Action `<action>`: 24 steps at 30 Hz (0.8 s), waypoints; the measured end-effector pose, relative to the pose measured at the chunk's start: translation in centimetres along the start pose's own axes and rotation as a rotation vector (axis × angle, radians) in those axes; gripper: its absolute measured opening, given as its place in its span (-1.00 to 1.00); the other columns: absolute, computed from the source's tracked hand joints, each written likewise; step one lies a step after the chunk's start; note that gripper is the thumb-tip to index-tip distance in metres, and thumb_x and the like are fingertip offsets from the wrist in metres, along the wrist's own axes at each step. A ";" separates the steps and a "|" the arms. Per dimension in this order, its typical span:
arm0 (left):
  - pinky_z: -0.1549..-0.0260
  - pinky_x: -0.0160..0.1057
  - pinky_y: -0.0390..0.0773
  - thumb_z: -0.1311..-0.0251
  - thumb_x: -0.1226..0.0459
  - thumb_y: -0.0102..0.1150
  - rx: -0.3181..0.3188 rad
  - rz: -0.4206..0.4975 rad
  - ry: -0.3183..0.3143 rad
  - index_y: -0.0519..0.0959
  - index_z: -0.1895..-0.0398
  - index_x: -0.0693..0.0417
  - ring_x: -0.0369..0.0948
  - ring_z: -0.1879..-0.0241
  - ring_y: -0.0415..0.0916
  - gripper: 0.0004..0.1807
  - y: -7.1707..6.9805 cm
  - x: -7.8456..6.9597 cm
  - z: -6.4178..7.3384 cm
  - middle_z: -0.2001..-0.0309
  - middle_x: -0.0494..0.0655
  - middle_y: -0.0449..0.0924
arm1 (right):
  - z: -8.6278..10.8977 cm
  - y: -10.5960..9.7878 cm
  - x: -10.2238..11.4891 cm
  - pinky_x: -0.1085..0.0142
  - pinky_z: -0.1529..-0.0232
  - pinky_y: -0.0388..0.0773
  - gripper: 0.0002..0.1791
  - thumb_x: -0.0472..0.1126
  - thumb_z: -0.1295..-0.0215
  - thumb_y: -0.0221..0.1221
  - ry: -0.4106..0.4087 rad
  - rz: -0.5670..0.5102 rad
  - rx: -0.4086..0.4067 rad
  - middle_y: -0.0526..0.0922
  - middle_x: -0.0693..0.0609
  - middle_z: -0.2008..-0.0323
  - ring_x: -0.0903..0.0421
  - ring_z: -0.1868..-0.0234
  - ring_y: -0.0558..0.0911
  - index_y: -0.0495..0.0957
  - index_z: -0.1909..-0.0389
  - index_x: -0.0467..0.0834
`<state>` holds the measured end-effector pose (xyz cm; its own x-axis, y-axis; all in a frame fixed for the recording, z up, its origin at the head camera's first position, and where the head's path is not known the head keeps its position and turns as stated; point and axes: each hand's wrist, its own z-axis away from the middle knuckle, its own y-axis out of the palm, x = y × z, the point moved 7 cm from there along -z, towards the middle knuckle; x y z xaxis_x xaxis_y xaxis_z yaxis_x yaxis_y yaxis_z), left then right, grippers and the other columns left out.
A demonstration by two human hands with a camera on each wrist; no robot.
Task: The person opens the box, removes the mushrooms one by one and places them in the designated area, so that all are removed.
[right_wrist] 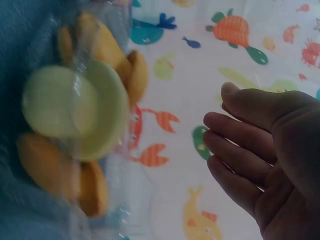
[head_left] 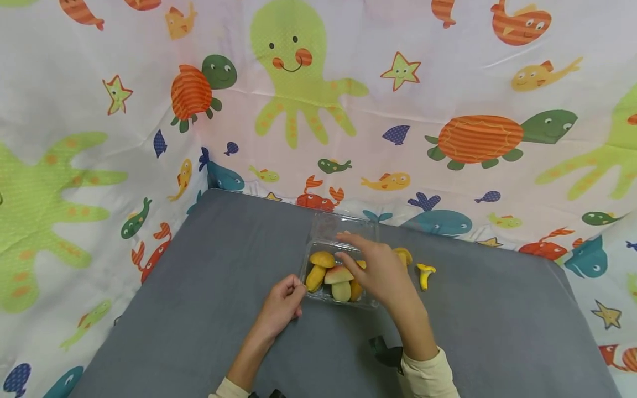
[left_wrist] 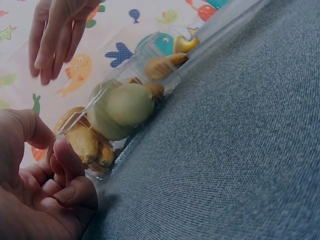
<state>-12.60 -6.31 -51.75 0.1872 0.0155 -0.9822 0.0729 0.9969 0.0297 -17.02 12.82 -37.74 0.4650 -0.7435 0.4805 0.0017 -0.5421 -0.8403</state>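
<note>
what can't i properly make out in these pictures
Head view: part of the clear container's right side, hidden by the right hand.
Left wrist view: the left hand's wrist, cut off by the left edge.
Right wrist view: the pale mushroom's fine detail, blurred.

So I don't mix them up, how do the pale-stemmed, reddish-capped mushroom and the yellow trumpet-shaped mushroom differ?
The pale-stemmed, reddish-capped mushroom lies in the clear plastic container; the yellow trumpet-shaped mushroom lies outside it, on the grey tabletop. The first is chunky, the second slim. The first is two-toned, the second yellow throughout. Both have stems narrower than their caps.
</note>
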 end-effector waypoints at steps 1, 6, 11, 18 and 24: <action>0.58 -0.34 0.36 -0.42 0.32 0.14 -0.001 0.001 0.002 0.46 0.36 0.13 -0.20 0.63 0.42 -0.84 0.0 0.0 0.0 0.60 -0.07 0.41 | -0.1 0.4 0.0 0.32 0.56 0.33 -0.51 -0.04 -0.43 0.37 -0.001 -0.005 0.010 0.66 -0.05 -0.30 0.27 0.73 0.18 0.62 -0.33 -0.02; 0.58 -0.34 0.39 -0.43 0.33 0.14 0.008 -0.015 0.016 0.45 0.38 0.15 -0.21 0.63 0.42 -0.82 0.2 -0.2 -0.1 0.61 -0.09 0.41 | -0.4 2.8 -0.5 0.33 0.64 0.20 -0.46 -0.03 -0.40 0.40 0.013 -0.003 0.070 0.62 -0.08 -0.34 0.26 0.76 0.08 0.60 -0.37 -0.02; 0.56 -0.33 0.42 -0.44 0.35 0.12 0.015 -0.033 0.021 0.44 0.40 0.15 -0.21 0.63 0.43 -0.81 0.0 -0.4 0.0 0.60 -0.09 0.41 | -0.5 4.6 -0.7 0.31 0.53 0.43 -0.44 -0.04 -0.39 0.41 0.003 0.005 0.103 0.64 -0.09 -0.32 0.30 0.65 0.48 0.59 -0.37 -0.03; 0.55 -0.32 0.43 -0.45 0.33 0.13 0.023 -0.034 0.016 0.43 0.40 0.10 -0.20 0.62 0.44 -0.80 0.0 -0.3 -0.1 0.58 -0.10 0.40 | -0.7 5.8 -0.6 0.13 0.24 0.70 -0.48 -0.05 -0.34 0.45 -0.026 0.045 0.097 0.76 -0.04 -0.14 0.13 0.27 0.80 0.64 -0.28 -0.04; 0.55 -0.31 0.43 -0.46 0.34 0.12 0.022 -0.037 0.023 0.42 0.41 0.10 -0.19 0.62 0.44 -0.79 -0.1 -0.3 -0.2 0.59 -0.09 0.40 | -0.8 6.3 -0.7 0.14 0.27 0.70 -0.49 -0.05 -0.33 0.46 -0.034 0.062 0.080 0.79 -0.02 -0.05 0.15 0.30 0.79 0.66 -0.26 -0.05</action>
<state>-12.90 -6.40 -51.53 0.1613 -0.0196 -0.9867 0.1012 0.9949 -0.0032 -18.02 9.58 -43.16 0.4964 -0.7603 0.4189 0.0422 -0.4609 -0.8865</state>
